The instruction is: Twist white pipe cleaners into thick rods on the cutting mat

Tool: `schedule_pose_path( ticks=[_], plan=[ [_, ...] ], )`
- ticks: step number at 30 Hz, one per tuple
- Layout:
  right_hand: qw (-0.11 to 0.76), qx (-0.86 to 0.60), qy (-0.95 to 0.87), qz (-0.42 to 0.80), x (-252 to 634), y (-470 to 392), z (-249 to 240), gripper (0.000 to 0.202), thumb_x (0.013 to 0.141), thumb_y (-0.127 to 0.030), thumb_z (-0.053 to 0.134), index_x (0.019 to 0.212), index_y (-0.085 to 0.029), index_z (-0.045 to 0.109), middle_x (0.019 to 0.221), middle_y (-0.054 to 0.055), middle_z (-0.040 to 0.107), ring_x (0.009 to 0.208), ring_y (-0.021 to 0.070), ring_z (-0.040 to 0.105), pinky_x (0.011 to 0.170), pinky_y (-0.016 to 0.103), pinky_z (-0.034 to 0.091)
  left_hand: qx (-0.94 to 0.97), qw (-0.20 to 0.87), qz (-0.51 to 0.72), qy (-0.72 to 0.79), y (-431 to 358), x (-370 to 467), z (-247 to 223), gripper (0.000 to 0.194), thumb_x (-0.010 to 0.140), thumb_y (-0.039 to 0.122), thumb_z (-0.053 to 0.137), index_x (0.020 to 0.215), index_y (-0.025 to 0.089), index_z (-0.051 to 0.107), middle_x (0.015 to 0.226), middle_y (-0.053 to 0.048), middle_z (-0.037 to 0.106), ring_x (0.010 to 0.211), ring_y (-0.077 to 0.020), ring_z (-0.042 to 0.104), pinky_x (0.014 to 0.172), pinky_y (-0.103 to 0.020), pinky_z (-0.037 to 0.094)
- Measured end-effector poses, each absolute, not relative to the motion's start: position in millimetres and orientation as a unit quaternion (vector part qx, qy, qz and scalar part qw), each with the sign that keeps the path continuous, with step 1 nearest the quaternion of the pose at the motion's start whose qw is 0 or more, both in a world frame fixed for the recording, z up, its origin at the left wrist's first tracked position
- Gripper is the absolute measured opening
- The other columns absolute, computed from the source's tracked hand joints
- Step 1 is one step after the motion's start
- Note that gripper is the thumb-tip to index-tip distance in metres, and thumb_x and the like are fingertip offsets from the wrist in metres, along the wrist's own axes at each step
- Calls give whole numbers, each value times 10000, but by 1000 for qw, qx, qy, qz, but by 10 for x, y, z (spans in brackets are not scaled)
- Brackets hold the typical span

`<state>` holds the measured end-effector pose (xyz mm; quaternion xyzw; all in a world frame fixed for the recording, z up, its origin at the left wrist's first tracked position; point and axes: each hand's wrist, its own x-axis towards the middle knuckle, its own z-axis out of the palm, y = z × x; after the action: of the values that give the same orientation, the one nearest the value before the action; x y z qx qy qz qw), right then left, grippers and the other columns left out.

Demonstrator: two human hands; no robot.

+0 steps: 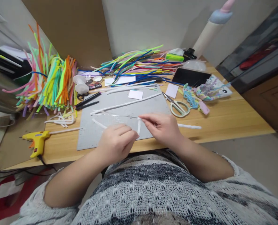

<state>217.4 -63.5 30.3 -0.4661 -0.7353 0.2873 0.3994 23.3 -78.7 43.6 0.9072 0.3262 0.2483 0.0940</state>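
Between my hands runs a short bent stretch of white pipe cleaner (139,125), over the front of a grey cutting mat (89,134). My left hand (117,140) is closed, its fingertips gripping the lower end of that stretch; a fuzzy white length sticks out beyond its knuckles. With thumb and forefinger, my right hand (163,128) pinches the upper bend. Past that hand's far side, another white fuzzy end pokes out to the right. A thin shiny strand (120,115) reaches left from the right fingertips. Another white pipe cleaner (129,103) lies slantwise on the mat.
A yellow glue gun (37,140) lies at left, its stick pointing toward the mat. Scissors (180,108) rest at the mat's right edge, near a phone (191,77). Colourful pipe cleaners (57,84) stand bundled at left; more (139,64) lie along the back. Black pens (87,101) lie on the mat's left.
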Motion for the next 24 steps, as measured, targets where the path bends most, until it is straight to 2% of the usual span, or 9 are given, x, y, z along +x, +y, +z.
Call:
schedule_pose_path(
  ticks=[3,6,8,11,15,19,21,24],
  plan=[
    [338,-457,-804,174,2206,-638,340,225,861,-232,514,996,-223,694,958,18,722,844,149,658,712,276,463,923,-2,227,311,-742,143,694,157,853,169,498,755,154,620,640,-19,600,610,-126,504,562,-268,358],
    [270,-425,-845,179,2242,-631,420,224,859,-232,514,987,-229,698,945,8,726,827,144,663,689,259,447,941,-41,190,278,-578,7,949,127,841,193,535,773,191,642,659,0,634,630,-127,543,574,-273,354],
    [228,-387,-863,233,2266,-627,479,224,849,-209,521,987,-230,697,939,2,726,826,132,660,689,244,441,953,-19,165,252,-431,-79,1049,137,844,203,538,772,217,653,672,10,651,644,-125,562,597,-277,365],
    [200,-314,-861,347,2287,-631,535,215,835,-190,535,973,-217,697,908,-1,726,802,109,653,684,220,439,959,112,134,224,-225,-151,1026,178,868,204,510,789,227,668,723,-3,682,691,-113,595,654,-263,410],
    [242,-272,-789,495,2259,-657,510,181,835,-217,537,929,-177,687,837,17,705,729,84,614,654,205,440,908,296,165,247,-134,-100,718,170,855,266,541,778,191,673,726,-31,690,679,-104,608,652,-230,447],
    [316,-309,-691,573,2198,-659,442,151,815,-269,571,864,-155,658,682,-11,614,580,55,492,523,190,375,827,413,183,335,-270,23,376,215,835,325,556,754,158,665,669,-16,667,618,-90,581,592,-199,434],
    [349,-327,-661,578,2174,-644,414,160,804,-298,592,840,-153,650,611,-33,555,531,48,437,482,185,337,799,425,211,370,-360,68,272,234,832,339,556,736,151,658,640,-5,645,602,-85,561,573,-192,421],
    [394,-351,-652,544,2149,-622,383,173,789,-327,621,814,-158,648,652,-22,587,565,56,477,513,189,373,797,386,263,384,-476,114,203,220,839,318,557,723,151,641,646,1,627,612,-84,547,584,-201,416]
  ],
)
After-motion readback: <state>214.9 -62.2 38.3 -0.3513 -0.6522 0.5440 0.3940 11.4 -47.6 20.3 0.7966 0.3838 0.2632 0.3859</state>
